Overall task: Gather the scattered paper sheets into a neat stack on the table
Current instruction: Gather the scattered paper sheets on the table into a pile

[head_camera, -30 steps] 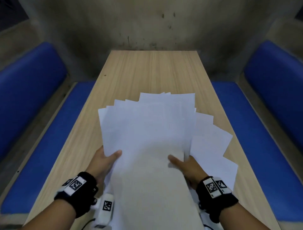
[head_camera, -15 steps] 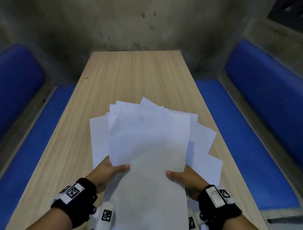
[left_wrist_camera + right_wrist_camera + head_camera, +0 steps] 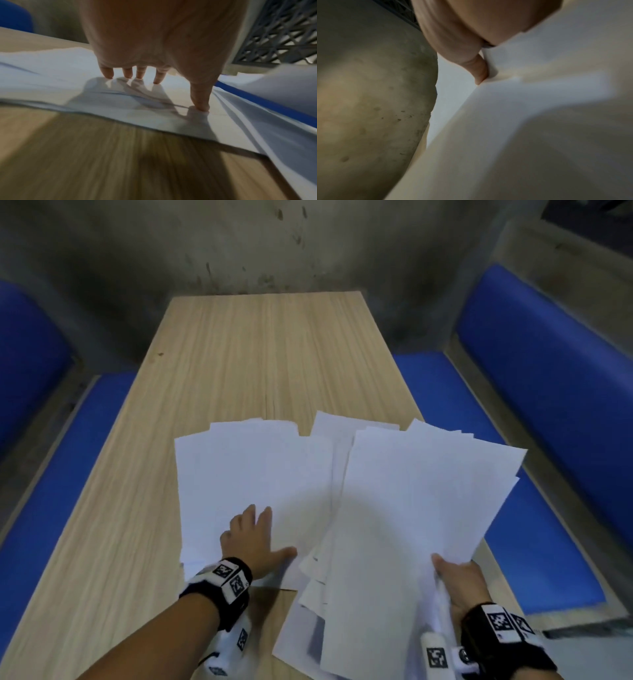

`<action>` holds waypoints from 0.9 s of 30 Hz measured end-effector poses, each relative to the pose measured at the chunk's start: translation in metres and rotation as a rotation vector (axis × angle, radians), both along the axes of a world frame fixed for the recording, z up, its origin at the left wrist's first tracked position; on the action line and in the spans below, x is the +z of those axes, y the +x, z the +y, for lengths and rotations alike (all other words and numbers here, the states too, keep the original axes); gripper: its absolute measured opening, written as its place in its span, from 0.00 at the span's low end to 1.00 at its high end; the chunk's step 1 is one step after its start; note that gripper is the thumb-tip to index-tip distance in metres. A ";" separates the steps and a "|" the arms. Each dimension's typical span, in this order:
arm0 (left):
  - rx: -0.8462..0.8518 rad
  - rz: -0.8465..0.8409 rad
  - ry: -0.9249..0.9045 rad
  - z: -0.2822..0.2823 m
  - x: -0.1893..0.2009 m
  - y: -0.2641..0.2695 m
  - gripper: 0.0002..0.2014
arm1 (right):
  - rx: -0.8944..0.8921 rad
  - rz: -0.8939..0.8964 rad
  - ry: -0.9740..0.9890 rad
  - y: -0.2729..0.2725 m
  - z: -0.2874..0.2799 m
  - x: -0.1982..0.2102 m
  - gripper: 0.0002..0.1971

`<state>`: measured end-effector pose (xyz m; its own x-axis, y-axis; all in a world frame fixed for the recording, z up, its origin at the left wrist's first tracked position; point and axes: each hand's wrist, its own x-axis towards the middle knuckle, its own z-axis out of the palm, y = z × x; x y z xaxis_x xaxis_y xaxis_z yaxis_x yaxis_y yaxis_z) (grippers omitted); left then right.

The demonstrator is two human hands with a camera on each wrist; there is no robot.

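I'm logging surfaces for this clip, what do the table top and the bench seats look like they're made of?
Table top: pale wood-grain surface with a matte look and straight lengthwise streaks; whether it is laminate or real wood cannot be told. Bench seats: blue padded covering, smooth and slightly glossy, perhaps vinyl.

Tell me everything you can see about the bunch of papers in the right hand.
The bunch of papers is plain white, thin and unevenly fanned, corners staggered at both ends. The right hand pinches it near its lower right edge, thumb on top. It is tilted, spreading up and right past the table edge over the blue bench. Its left side overlaps the flat sheets under the left hand.
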<state>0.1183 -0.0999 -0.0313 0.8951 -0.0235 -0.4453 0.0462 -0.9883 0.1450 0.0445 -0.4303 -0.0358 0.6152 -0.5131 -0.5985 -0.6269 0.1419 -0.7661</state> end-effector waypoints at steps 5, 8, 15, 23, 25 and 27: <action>-0.156 -0.053 -0.025 -0.013 -0.013 -0.034 0.39 | 0.034 -0.020 0.061 0.021 0.024 -0.006 0.15; 0.089 -0.197 -0.105 0.013 -0.009 -0.021 0.33 | 0.032 -0.016 0.117 0.024 0.021 -0.002 0.15; 0.417 -0.041 -0.067 0.053 -0.011 0.006 0.61 | 0.052 0.069 0.151 -0.008 0.004 -0.013 0.14; 0.444 -0.067 -0.475 0.016 -0.014 0.017 0.46 | 0.090 0.034 0.111 0.035 0.057 -0.006 0.17; 0.443 -0.085 -0.393 0.021 -0.014 0.021 0.42 | 0.116 0.044 0.113 0.042 0.058 -0.002 0.18; 0.444 -0.076 -0.333 0.022 -0.008 0.017 0.43 | 0.118 0.054 0.121 0.044 0.053 0.000 0.13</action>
